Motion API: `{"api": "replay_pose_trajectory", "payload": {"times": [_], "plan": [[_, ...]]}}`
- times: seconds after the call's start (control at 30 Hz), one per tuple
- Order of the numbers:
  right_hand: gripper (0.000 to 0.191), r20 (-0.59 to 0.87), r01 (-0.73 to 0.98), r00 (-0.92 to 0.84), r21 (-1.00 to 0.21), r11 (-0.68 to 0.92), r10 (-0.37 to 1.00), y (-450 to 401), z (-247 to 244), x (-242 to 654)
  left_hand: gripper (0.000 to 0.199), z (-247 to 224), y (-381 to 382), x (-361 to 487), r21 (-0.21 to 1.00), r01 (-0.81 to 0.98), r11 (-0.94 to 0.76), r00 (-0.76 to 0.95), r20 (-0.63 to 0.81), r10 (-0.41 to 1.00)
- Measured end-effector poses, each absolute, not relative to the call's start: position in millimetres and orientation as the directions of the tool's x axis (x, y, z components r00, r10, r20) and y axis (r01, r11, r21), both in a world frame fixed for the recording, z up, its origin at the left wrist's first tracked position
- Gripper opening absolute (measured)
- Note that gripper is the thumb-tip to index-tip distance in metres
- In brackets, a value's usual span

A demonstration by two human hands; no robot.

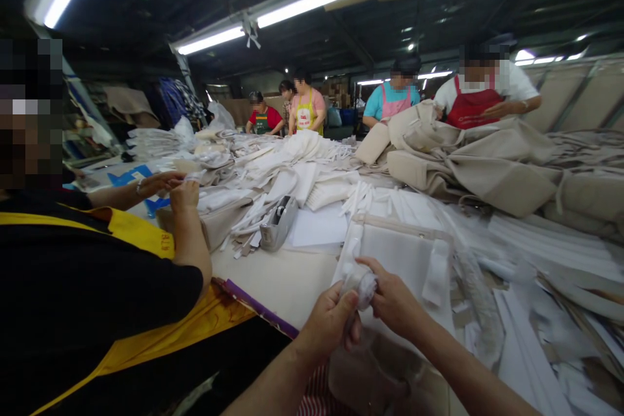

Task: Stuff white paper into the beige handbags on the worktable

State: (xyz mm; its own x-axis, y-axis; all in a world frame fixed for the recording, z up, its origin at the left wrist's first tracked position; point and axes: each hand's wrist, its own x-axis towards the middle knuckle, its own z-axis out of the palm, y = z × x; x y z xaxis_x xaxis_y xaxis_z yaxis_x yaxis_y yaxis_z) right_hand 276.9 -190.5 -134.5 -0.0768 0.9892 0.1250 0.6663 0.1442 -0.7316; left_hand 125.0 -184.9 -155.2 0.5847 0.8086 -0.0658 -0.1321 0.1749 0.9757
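My left hand (334, 318) and my right hand (392, 299) meet low in the middle of the head view. Between them is a bunched roll of white wrapping (359, 286), with the fingers of both hands closed on it. The wrapping lies around a narrow part, perhaps a strap, whose inside is hidden. Just beyond the hands lies a beige bag (397, 253) with a white sheet over its front. A small white wrapped piece (435, 273) hangs at the bag's right side.
A tape dispenser (279, 224) stands on the table (273, 273) beyond my hands. White paper strips (312, 188) and stacked beige bags (502, 169) spread behind it. A person in a yellow apron (141, 231) works close on the left; several people stand across the table.
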Motion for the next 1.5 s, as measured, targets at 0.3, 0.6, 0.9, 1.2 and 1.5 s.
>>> {"api": "replay_pose_trajectory", "payload": {"times": [0.3, 0.6, 0.9, 1.2, 1.5], "plan": [[0.041, 0.114, 0.727, -0.079, -0.673, 0.135, 0.990, -180.1, -149.8, 284.7, 0.045, -164.0, -179.9, 137.2, 0.959, -0.201, 0.202, 0.661, -0.019, 0.750], [0.038, 0.131, 0.925, -0.161, -0.325, 0.196, 0.978, -179.7, -147.2, 299.2, 0.046, -174.3, -168.7, 148.0, 0.945, -0.039, 0.326, 0.579, -0.244, 0.778], [0.035, 0.062, 0.837, -0.037, -0.543, 0.065, 0.997, -167.4, -179.4, 304.1, 0.027, -173.2, -170.4, 139.6, 0.989, 0.137, -0.060, 0.424, -0.004, 0.906], [0.033, 0.056, 0.799, -0.086, -0.593, 0.103, 0.995, -165.3, -181.0, 307.0, 0.036, -174.9, -152.2, 152.1, 0.963, 0.070, 0.259, 0.510, -0.257, 0.821], [0.023, 0.120, 0.789, 0.020, -0.612, 0.059, 0.993, -171.1, -185.5, 305.8, 0.038, -177.1, -160.5, 147.5, 0.915, -0.056, 0.401, 0.447, -0.336, 0.829]]}}
